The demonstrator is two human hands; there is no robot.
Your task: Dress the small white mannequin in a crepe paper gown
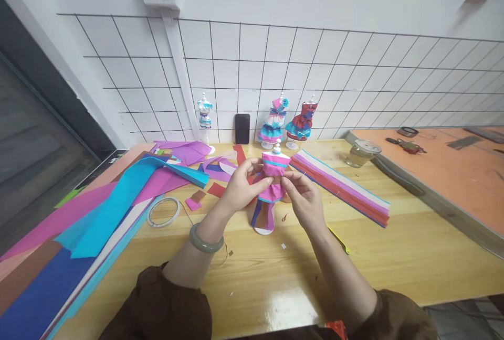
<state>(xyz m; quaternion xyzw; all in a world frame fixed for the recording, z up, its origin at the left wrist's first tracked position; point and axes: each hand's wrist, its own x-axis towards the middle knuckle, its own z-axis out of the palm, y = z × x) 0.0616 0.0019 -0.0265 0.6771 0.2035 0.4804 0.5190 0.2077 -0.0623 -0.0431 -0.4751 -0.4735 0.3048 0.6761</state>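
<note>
A miniature dress form [277, 150] stands upright on the table in front of me, wearing a pink paper dress [272, 192] with blue trim. A narrow brown paper strip [277, 180] crosses its waist. My left hand [244, 185] is closed at the left side of the waist, thumb pressing on the strip. On the other side, my right hand [304, 193] pinches the strip between thumb and fingers. Behind the hands, the back of the strip is hidden. The stand's round white base [263, 231] shows below, with coloured strips over it.
Three dressed miniature forms, one a red-and-blue form [303, 119], stand along the wall beside a black phone [242, 129]. Coloured crepe paper [114, 203] covers the left side. A tape roll [163, 212], layered paper strips [342, 188], a yellow tool [338, 239] and a lidded cup [363, 153] lie around.
</note>
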